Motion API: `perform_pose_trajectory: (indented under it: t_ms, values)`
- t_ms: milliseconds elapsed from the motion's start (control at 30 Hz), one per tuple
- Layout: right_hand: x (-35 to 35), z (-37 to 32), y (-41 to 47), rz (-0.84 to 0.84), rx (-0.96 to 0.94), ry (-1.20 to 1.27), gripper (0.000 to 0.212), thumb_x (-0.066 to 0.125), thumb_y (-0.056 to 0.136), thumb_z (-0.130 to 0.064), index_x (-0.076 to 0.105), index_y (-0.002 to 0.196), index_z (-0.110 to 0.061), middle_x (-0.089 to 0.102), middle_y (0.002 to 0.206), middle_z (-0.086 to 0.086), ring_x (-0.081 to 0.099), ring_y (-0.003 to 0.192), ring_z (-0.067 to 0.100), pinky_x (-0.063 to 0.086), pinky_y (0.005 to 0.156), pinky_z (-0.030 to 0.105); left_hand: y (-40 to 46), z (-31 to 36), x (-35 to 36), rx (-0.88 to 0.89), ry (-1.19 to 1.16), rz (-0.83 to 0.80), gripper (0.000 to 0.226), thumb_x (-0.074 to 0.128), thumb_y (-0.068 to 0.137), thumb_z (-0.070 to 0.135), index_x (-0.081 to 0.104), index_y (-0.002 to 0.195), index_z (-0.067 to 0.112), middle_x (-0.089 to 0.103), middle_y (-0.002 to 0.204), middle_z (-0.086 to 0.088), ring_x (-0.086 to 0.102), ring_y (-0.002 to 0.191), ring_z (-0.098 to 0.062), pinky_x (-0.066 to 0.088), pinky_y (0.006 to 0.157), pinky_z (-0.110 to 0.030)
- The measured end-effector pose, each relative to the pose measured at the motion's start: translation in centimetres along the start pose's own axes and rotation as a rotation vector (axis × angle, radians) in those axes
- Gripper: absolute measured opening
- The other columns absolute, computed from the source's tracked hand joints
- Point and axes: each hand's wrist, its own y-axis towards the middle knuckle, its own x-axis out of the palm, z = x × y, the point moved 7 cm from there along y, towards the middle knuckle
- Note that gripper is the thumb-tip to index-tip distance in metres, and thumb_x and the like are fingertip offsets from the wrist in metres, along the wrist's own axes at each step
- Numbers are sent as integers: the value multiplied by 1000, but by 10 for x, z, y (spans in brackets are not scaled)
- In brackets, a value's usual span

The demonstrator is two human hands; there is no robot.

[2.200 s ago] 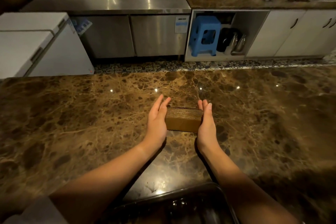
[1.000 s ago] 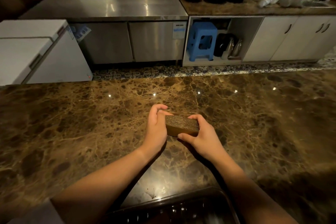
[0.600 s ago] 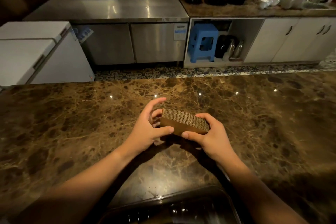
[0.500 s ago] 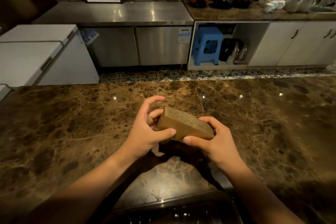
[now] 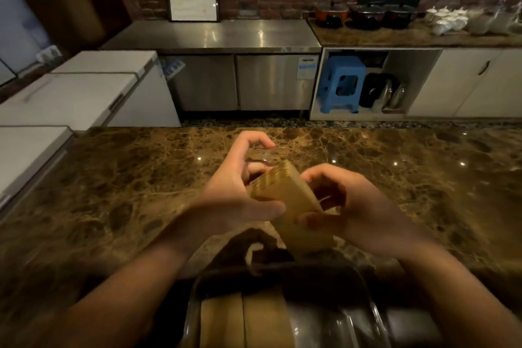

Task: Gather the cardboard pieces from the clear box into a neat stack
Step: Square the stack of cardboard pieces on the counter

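A thick brown stack of cardboard pieces [image 5: 293, 206] is held in the air above the marble counter [image 5: 113, 183], tilted with its flat face toward me and its ribbed edge up. My left hand [image 5: 234, 195] grips its left side, thumb across the front. My right hand [image 5: 350, 206] grips its right side with curled fingers. Below them, at the near edge, stands the clear box [image 5: 370, 311], and more brown cardboard pieces [image 5: 243, 319] lie flat inside it on the left.
White chest freezers [image 5: 79, 93] stand at the left beyond the counter. Across the floor are a steel cabinet [image 5: 237, 76], a blue stool [image 5: 341, 82] in an open shelf, and pots [image 5: 364, 14] on the back counter.
Both hands lifted the stack off the counter and tipped it from lying flat to steeply tilted, drawing it toward me. The view shifted, so the box and its contents show more.
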Motion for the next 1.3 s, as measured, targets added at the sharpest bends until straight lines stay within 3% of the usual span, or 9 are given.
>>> perform_pose_trajectory:
  t_ms: [133,233,300,500,667,800,967,1133,1300]
  values:
    - [16,-3,-34,-58,66,88,38,83,77,-16,67,104,-37,72,104,-17,70,94,2,57,80,19,-39,1,12,-42,72,63,82,85,63,8,38,120,45,74,97,-14,74,88,-24,60,66,-30]
    - [34,-3,-53,-70,132,94,36,79,82,-18,62,108,-36,70,102,-26,69,90,-5,53,71,10,-67,-4,20,-75,197,165,88,88,68,12,34,124,52,61,117,5,64,102,1,57,76,-19]
    - [42,1,-64,-64,193,156,31,77,84,-15,64,109,-29,74,98,-20,72,86,-2,54,67,12,-85,-6,21,-112,173,240,86,89,69,17,36,125,56,65,108,13,60,96,16,53,68,-9]
    - [53,23,-108,22,467,40,26,81,78,-29,65,98,-26,74,77,-8,71,69,5,51,50,15,-170,-27,-32,-160,-62,753,40,76,66,31,65,102,44,68,116,8,64,107,-4,51,78,-23]
    - [74,43,-130,84,674,-364,34,74,79,-41,58,104,-26,67,93,-6,65,83,16,59,75,40,-223,-84,-21,-325,-183,759,30,68,87,7,66,98,35,69,108,0,68,101,-14,51,72,-27]
    - [78,49,-137,116,703,-497,33,67,81,-42,47,100,-22,59,87,-5,61,80,21,51,67,37,-239,-104,-3,-385,-207,772,29,69,88,12,71,93,41,76,100,7,71,98,-12,51,84,-36]
    - [90,63,-129,52,749,-406,32,62,84,-25,50,109,-9,59,99,6,56,86,24,34,53,26,-237,-115,0,-429,-246,802,23,70,89,18,73,99,38,76,105,4,70,104,-23,53,91,-46]
    - [98,76,-126,-4,794,-138,21,59,87,-18,63,103,-4,69,103,19,66,98,36,55,90,52,-229,-111,2,-415,-299,810,16,68,90,19,76,97,31,78,100,-2,72,99,-27,51,82,-42]
    - [115,68,-128,-10,786,-80,35,56,87,-30,59,116,-10,67,109,13,64,102,31,53,93,53,-232,-110,4,-460,-377,831,15,71,87,19,78,97,27,77,106,-10,71,104,-28,51,84,-41]
